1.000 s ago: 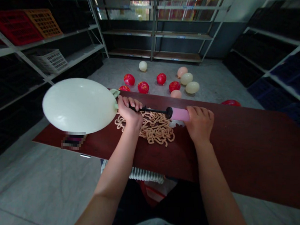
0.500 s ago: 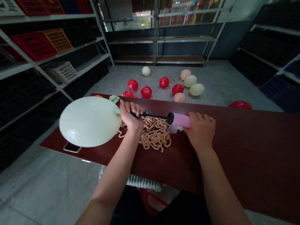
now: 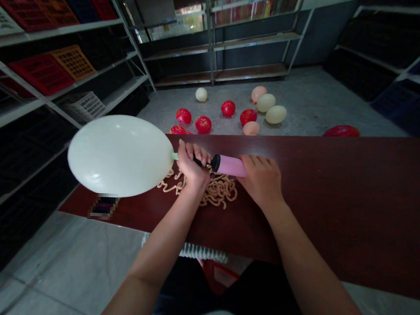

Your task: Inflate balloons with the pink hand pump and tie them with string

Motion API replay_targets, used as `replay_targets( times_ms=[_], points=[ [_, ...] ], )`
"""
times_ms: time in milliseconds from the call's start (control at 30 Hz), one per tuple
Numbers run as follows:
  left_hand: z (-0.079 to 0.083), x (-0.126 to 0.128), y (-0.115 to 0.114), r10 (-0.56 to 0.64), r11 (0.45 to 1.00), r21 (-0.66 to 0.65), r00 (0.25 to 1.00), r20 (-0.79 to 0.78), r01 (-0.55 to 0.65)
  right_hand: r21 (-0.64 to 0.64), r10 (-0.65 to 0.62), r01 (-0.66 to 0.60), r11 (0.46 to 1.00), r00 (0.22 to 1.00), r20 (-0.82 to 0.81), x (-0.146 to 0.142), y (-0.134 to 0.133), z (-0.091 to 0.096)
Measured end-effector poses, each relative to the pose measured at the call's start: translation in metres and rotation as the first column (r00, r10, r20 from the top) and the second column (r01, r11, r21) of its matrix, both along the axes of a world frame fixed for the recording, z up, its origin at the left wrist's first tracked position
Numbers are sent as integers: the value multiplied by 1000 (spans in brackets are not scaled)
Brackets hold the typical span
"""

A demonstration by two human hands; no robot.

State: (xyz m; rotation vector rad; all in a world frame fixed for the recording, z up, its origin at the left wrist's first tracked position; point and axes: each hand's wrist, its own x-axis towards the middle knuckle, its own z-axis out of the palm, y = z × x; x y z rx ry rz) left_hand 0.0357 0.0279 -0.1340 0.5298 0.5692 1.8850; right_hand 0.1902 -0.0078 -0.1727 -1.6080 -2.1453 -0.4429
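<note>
A large pale green balloon (image 3: 121,156) is stretched over the nozzle end of a pink and black balloon pump (image 3: 230,165). My left hand (image 3: 194,166) is closed around the balloon's neck and the black end of the pump. At the other end, my right hand (image 3: 263,178) grips the pink barrel. The barrel's black collar lies close to my left hand, so little of the rod shows. Below my hands, a heap of tan, uninflated long balloons (image 3: 220,191) lies on the table, partly hidden by my left hand and wrist.
The dark red table (image 3: 334,191) bears a blurred phone (image 3: 104,205) near its left front edge. Behind it, several red balloons (image 3: 203,124), pale balloons (image 3: 276,114) and pinkish ones (image 3: 251,128) rest on the floor. Shelves with crates (image 3: 39,73) stand at the left.
My right hand has moved left, pushing the pink barrel towards my left hand, so the black rod is mostly covered. The pale green balloon looks larger.
</note>
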Motion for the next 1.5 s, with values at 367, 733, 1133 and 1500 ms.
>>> replay_targets(
  times_ms=[367,733,1133,1500],
  points=[
    [5,-37,7,134,991,-14,983,128,-133,131,-150,143,981,988,42,9,14,-14],
    [17,-67,2,171,984,27,974,150,-177,168,-269,263,950,963,16,34,13,-17],
    [18,-26,-6,144,987,73,989,33,-146,7,-135,135,991,990,26,18,6,-7],
    [11,6,-13,30,998,64,997,-65,-26,29,-4,4,1000,1000,-11,-1,0,-3]
  ],
)
